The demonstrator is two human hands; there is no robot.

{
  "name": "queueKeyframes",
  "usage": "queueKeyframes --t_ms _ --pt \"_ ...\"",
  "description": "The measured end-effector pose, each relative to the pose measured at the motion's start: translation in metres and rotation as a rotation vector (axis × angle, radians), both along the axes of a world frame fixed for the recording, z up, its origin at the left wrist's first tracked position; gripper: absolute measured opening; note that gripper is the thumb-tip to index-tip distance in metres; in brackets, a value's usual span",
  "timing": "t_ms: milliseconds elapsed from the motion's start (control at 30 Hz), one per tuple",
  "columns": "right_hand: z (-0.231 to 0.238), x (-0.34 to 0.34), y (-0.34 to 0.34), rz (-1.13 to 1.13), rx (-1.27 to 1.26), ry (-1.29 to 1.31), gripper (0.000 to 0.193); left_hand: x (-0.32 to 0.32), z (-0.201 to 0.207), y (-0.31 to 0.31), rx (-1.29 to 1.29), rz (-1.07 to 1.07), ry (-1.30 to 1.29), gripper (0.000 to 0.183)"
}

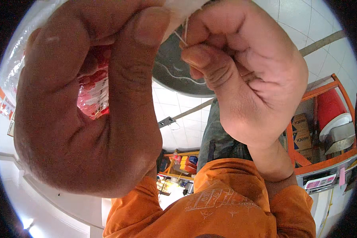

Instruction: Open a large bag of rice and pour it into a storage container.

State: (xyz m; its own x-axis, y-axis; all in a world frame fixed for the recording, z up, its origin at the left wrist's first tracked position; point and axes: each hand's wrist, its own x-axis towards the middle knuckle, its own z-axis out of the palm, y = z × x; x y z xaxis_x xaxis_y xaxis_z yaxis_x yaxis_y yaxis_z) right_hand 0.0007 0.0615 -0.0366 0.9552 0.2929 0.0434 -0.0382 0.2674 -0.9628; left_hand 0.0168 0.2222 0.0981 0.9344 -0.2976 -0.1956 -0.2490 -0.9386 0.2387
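Observation:
My left hand (pixel 79 99) is raised close to the camera and fills the left half of the view. Its fingers are closed around a clear plastic bag with red and white packets (pixel 94 93) inside. My right hand (pixel 246 75) is just to its right, nearly touching it. Its thumb and forefinger pinch a thin pale string (pixel 181 38) at the neck of the bag. Both orange sleeves (pixel 218 202) come in from the lower edge.
Behind the hands hangs a round grey metal pan (pixel 174 75) over a white tiled floor (pixel 186 123). An orange metal rack (pixel 305 150) at the right holds cardboard boxes and a red container (pixel 329 107). A low stand (pixel 182 162) with coloured items is beyond my chest.

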Motion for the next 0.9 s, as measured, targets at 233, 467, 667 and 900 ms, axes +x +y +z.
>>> queueKeyframes --t_ms 233,467,667,900 --pt "0.015 0.012 -0.004 0.029 -0.110 0.028 0.012 -0.007 -0.017 -0.016 -0.301 0.625 -0.108 0.016" --pt "0.032 0.027 -0.014 0.064 -0.325 0.027 0.008 -0.008 -0.024 -0.009 -0.088 0.344 -0.257 0.018" --pt "0.047 0.026 -0.025 0.057 -0.511 0.150 0.005 -0.093 0.002 -0.032 -0.572 0.552 -0.283 0.019" --pt "0.066 0.052 -0.045 0.248 -0.826 -0.215 0.006 -0.206 -0.028 -0.051 -0.963 1.261 -0.322 0.012"
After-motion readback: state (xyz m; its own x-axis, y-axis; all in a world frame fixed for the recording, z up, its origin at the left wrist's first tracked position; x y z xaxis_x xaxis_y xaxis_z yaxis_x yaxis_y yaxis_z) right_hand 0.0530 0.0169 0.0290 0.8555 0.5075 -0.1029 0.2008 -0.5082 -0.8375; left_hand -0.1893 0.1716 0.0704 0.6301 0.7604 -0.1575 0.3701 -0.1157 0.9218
